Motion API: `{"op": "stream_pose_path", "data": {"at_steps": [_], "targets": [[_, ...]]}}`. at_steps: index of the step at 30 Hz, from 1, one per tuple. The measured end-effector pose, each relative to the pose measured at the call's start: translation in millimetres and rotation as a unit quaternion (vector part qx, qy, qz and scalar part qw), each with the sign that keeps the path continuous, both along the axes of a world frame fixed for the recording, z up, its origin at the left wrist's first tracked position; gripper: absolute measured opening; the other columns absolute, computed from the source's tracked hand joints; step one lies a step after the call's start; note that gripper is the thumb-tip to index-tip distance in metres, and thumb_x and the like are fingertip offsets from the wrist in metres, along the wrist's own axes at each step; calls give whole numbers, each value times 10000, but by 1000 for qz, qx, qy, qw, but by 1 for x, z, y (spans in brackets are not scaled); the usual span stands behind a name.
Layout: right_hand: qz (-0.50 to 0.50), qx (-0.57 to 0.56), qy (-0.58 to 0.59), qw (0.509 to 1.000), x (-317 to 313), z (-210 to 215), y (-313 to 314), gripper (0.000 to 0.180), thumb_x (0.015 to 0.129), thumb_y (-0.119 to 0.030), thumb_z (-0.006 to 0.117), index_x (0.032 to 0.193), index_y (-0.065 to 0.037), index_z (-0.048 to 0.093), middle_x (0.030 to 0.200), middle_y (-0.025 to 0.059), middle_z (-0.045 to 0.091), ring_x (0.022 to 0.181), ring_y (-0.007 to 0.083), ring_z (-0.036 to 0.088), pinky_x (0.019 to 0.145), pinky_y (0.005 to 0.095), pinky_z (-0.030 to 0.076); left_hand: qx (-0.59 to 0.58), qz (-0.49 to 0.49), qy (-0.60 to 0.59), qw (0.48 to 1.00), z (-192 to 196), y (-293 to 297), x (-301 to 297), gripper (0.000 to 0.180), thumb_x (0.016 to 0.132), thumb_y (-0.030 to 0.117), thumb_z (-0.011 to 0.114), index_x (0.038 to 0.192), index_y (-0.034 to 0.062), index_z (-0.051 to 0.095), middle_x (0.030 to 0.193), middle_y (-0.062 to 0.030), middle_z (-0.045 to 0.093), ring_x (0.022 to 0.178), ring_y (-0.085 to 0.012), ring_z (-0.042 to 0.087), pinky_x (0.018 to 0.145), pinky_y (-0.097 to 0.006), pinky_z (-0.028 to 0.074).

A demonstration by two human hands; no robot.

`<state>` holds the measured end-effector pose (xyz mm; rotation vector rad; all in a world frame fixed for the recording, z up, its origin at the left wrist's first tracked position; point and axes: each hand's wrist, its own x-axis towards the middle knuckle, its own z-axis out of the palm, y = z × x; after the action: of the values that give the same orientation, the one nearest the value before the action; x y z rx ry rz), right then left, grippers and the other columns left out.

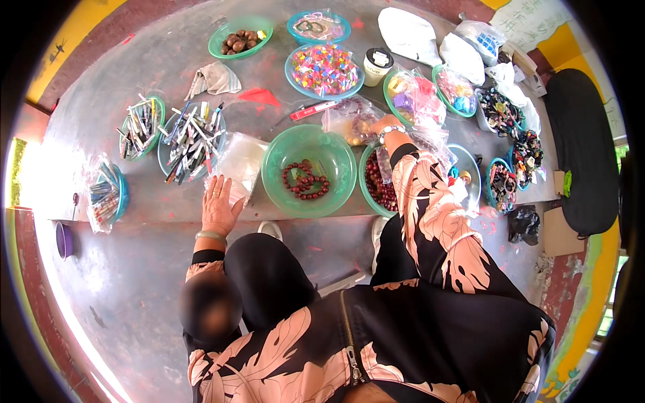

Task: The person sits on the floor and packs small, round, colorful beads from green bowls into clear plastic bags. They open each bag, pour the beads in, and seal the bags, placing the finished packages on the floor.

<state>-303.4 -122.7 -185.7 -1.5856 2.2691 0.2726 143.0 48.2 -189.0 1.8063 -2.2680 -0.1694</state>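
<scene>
The left hand (218,207) lies with fingers spread at the edge of clear plastic bags (238,164), perhaps steadying them; the right hand (386,125) is at a bag of beads (356,125), grip unclear. Red bead strings (310,195) sit between, in a green bowl (276,161), probably against rolling

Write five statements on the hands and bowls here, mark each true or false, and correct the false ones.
1. The large green bowl between the hands holds dark red beads. True.
2. The left hand is inside that bowl. False: it is left of the bowl, beside a clear plastic bag.
3. A pale bracelet circles the wrist of the right hand. True.
4. The brown balls lie in a red bowl. False: they lie in a light green bowl.
5. Pens lie farther left than the large green bowl. True.
</scene>
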Motion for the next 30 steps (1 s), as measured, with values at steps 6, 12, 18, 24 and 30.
{"op": "stream_pose_path", "data": {"at_steps": [6, 12, 18, 24, 30], "targets": [[42, -44, -34, 998, 18, -1, 8, 445, 710, -403, 579, 978, -53, 643, 1068, 170, 594, 1007, 301, 564, 847, 369, 448, -76, -46, 8, 996, 53, -13, -4, 371, 771, 217, 609, 1072, 5, 565, 1204, -167, 495, 1196, -323, 392, 967, -420, 341], [35, -154, -98, 983, -13, -33, -8, 378, 742, -372, 538, 907, -50, 649, 1009, 183, 604, 921, 320, 587, 776, 394, 465, -139, -127, 70, 980, 134, -38, -60, 252, 770, 155, 598, 969, 1, 603, 1072, -169, 573, 1102, -336, 480, 932, -406, 379], [-133, -133, -562, 805, 20, 42, 30, 200, 721, -204, 609, 845, -50, 589, 770, 37, 570, 626, 154, 534, 477, 294, 452, -161, -133, 216, 954, 173, -38, -115, 210, 786, 163, 579, 922, 7, 614, 943, -176, 616, 961, -327, 565, 836, -396, 438], [197, -124, -424, 875, 56, 89, 77, 250, 677, -206, 636, 872, -58, 585, 760, 88, 621, 693, 214, 606, 602, 322, 488, 107, -11, 365, 925, 166, -33, -155, 347, 780, 121, 573, 1114, 31, 550, 1066, -197, 578, 1001, -304, 553, 838, -347, 430], [343, -161, -271, 885, 111, 103, 146, 161, 704, -116, 562, 862, -87, 561, 772, 120, 631, 757, 319, 607, 664, 413, 467, 89, -160, 235, 955, 102, -45, -162, 574, 738, 55, 590, 1282, 91, 412, 1192, -188, 520, 1068, -260, 536, 855, -321, 432]]}}
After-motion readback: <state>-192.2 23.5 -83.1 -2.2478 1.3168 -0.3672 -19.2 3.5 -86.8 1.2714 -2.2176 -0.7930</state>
